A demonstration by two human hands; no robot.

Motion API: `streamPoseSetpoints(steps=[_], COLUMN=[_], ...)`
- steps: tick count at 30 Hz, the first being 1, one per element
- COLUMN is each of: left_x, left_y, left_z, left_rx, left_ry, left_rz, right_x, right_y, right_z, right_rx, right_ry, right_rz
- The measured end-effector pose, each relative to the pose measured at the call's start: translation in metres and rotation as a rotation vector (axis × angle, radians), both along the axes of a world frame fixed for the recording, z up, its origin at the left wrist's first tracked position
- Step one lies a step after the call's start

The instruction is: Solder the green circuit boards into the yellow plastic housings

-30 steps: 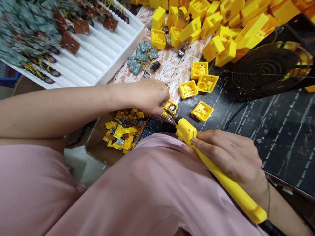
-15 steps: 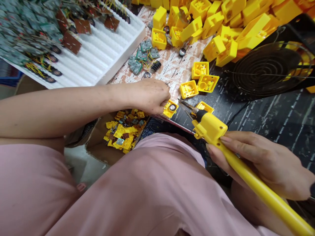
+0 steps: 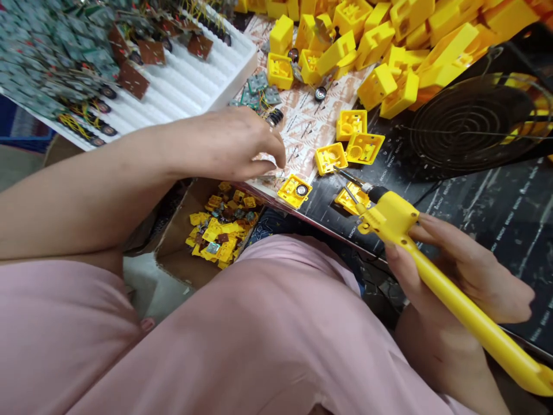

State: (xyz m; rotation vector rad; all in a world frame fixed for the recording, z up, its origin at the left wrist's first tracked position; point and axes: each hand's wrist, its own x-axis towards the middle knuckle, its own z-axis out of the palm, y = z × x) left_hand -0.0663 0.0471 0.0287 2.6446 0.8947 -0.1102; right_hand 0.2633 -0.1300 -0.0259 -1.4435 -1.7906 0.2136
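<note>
Yellow plastic is noted on the soldering tool (image 3: 453, 298), gripped in the right hand (image 3: 479, 274), its tip at an open housing (image 3: 327, 158). It is judged light and rigid, best held by the handle, away from the possibly hot tip. The left hand (image 3: 220, 143) is loosely parted, nothing seen in it.
</note>
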Motion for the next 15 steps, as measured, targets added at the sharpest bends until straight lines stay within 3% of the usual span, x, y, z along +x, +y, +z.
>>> streamPoseSetpoints(steps=[4,6,9,12,14,15], left_x=[0.003,0.004,-0.015,-0.040,-0.041,-0.034], left_y=[-0.018,-0.033,-0.040,-0.016,0.016,0.034], left_z=[-0.018,-0.024,-0.010,0.017,0.021,0.017], left_rx=[0.021,0.035,-0.016,-0.183,-0.084,0.062], left_ry=[-0.179,-0.124,0.020,0.132,0.104,0.040], left_rz=[-0.081,-0.071,-0.074,-0.181,-0.041,0.101], right_x=[-0.003,-0.003,-0.002,-0.001,-0.002,-0.003], right_y=[0.004,0.006,0.009,0.013,0.016,0.017], right_z=[0.008,0.009,0.007,0.003,0.001,0.000], right_rx=[0.172,0.189,0.201,0.250,0.276,0.288], right_ry=[-0.046,-0.069,-0.103,-0.081,-0.060,-0.054], right_rz=[-0.081,-0.081,-0.083,-0.109,-0.116,-0.118])
